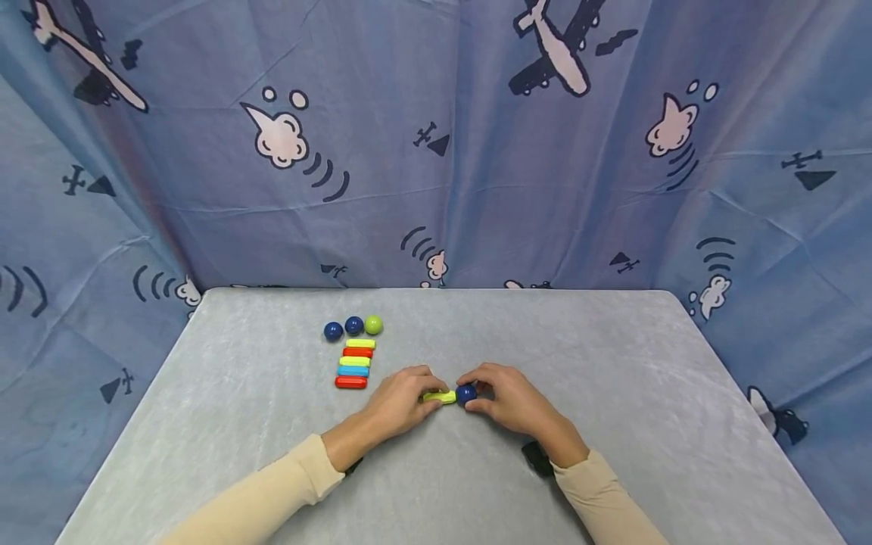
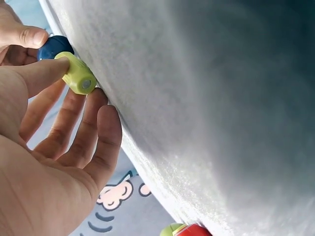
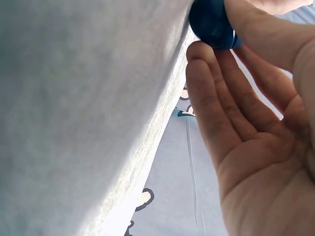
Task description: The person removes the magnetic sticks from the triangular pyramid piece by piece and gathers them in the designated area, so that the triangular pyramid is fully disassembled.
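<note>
Near the middle of the table, my left hand pinches a yellow-green rod between thumb and fingers. My right hand pinches a dark blue ball from its right side. Rod and ball meet end to end, touching. In the left wrist view, the rod shows a small grey disc in its near end, and the blue ball sits against its far end. The right wrist view shows the ball between thumb and fingertips; the rod is hidden there.
Left of my hands lies a column of rods, with a red rod nearest and a blue rod behind it. Beyond them sit two dark blue balls and a green ball. A patterned curtain hangs behind the grey table.
</note>
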A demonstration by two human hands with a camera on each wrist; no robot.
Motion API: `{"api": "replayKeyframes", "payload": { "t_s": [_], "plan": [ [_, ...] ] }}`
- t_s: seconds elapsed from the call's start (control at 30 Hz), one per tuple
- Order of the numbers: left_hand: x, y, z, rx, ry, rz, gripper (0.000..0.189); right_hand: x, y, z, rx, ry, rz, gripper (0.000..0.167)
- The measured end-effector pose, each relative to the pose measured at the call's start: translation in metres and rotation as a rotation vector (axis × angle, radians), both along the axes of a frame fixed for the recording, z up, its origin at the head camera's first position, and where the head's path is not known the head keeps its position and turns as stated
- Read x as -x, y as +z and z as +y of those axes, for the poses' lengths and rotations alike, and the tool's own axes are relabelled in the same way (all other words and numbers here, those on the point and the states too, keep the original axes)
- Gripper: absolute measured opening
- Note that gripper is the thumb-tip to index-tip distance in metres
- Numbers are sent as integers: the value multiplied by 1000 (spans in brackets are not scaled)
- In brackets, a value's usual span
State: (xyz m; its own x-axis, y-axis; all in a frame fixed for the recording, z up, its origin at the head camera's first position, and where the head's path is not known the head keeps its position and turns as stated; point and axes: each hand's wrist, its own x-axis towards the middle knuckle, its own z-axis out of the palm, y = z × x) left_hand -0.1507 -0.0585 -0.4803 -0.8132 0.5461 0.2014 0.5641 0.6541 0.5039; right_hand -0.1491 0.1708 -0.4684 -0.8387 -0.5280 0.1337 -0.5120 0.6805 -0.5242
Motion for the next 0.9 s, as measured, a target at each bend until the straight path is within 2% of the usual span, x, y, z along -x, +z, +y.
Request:
{"api": "replayKeyframes", "payload": {
  "t_s": [0.4,0.67,0.9],
  "plan": [
    [1,1,0,24,-2,-22,18,1,3,3,-35,-23,-36,35],
    [1,2,-1,39,4,-37,20,2,5,3,-51,-25,-20,35],
    [-2,4,-4,39,-20,-39,23,1,6,2,-69,-45,-28,35]
  ]
}}
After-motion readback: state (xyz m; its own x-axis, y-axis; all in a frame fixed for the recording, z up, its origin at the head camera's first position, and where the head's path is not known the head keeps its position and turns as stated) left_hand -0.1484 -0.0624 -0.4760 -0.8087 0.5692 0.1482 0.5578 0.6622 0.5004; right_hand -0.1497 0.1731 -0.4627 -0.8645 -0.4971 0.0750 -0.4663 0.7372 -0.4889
